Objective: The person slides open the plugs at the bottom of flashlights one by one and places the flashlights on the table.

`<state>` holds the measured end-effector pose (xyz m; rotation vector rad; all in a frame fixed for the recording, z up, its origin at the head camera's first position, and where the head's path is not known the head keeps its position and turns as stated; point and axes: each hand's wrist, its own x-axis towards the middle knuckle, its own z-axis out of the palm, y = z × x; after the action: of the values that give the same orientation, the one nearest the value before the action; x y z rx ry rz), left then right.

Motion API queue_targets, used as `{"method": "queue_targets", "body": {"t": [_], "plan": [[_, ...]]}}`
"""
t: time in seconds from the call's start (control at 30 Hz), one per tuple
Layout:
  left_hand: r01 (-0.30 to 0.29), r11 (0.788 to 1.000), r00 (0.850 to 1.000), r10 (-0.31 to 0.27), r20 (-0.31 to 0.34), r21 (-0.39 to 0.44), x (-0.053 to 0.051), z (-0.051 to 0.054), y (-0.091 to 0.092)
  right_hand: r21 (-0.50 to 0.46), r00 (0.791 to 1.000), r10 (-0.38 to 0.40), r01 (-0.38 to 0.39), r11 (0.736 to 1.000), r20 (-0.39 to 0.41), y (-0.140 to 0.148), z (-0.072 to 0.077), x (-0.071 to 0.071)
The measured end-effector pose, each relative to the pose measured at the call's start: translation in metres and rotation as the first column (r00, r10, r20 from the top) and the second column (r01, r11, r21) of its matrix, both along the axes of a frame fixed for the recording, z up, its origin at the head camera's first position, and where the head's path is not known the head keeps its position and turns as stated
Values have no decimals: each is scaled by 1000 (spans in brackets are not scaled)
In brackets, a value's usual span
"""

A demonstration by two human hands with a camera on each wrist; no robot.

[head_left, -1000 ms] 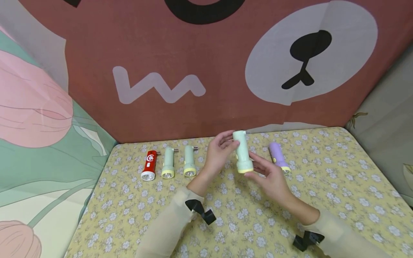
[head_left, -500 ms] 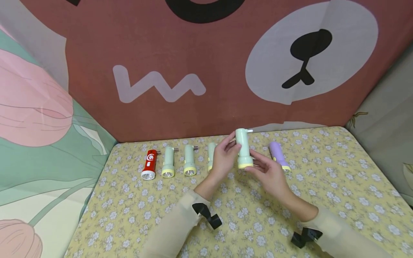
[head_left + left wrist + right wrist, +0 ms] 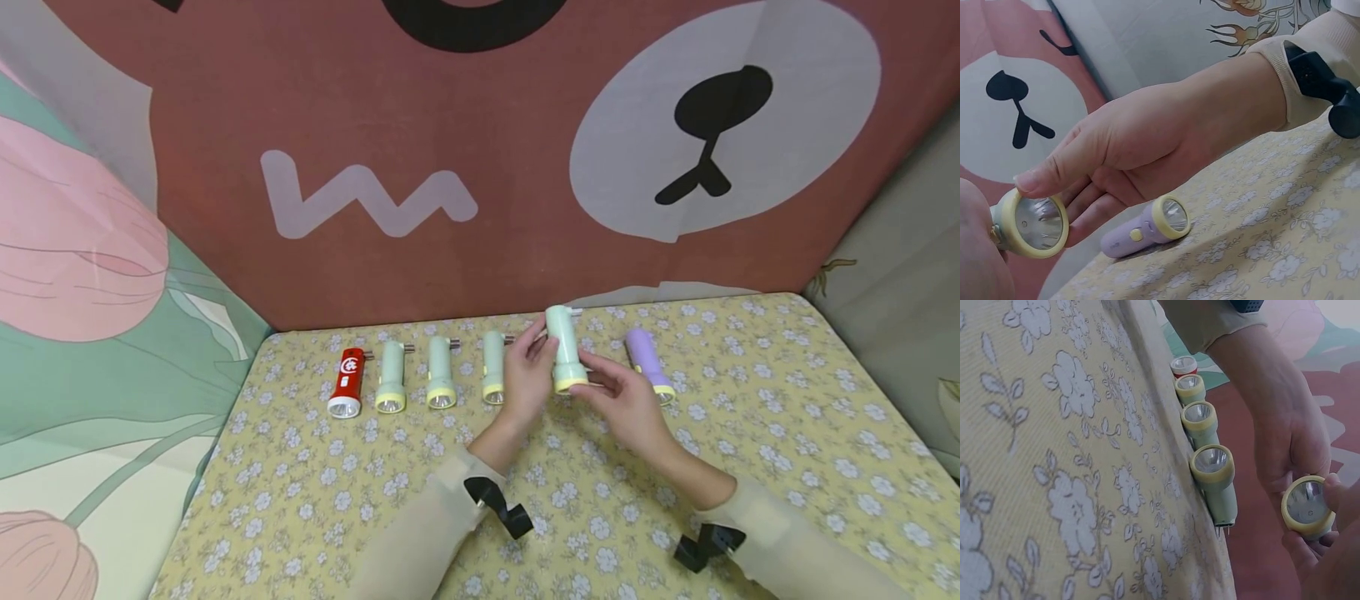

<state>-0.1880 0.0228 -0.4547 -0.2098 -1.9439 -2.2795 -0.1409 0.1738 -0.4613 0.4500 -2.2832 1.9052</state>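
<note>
Above the table, both hands hold a mint-green flashlight [image 3: 564,346] with a yellow rim, lens end down and metal prongs pointing right. My left hand [image 3: 529,377] grips the upper body, its thumb across the front. My right hand [image 3: 628,407] pinches the yellow-rimmed head; in the left wrist view its thumb lies on the rim beside the lens [image 3: 1040,224]. Just beyond the right hand lies a purple flashlight [image 3: 645,357]. Left of the hands, three more mint-green flashlights lie on the table, the nearest [image 3: 493,360] partly behind the left hand.
A red flashlight [image 3: 349,375] with a white head ends the row at the left. The flashlights rest on a yellow floral tablecloth [image 3: 300,500]. Behind the table rises a red-brown printed cloth [image 3: 510,242], with other printed cloths on both sides.
The held flashlight has turned, bringing its prongs into sight on the right. My left hand has shifted right, uncovering the third mint-green flashlight in the row. My right hand has barely moved.
</note>
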Motion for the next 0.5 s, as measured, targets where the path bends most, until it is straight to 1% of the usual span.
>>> {"method": "queue_targets", "body": {"t": [0.2,0.4,0.5], "plan": [[-42,999,996,41,78,8,0,-7,5,5,999,2,-2,1000,41,2,-6,-3],[-69,998,990,70,123,-9,-3,-16,8,20,999,5,-5,1000,46,3,-14,-8],[-73,997,987,75,142,-17,-4,-20,9,25,999,3,-5,1000,51,3,-17,-11]]}}
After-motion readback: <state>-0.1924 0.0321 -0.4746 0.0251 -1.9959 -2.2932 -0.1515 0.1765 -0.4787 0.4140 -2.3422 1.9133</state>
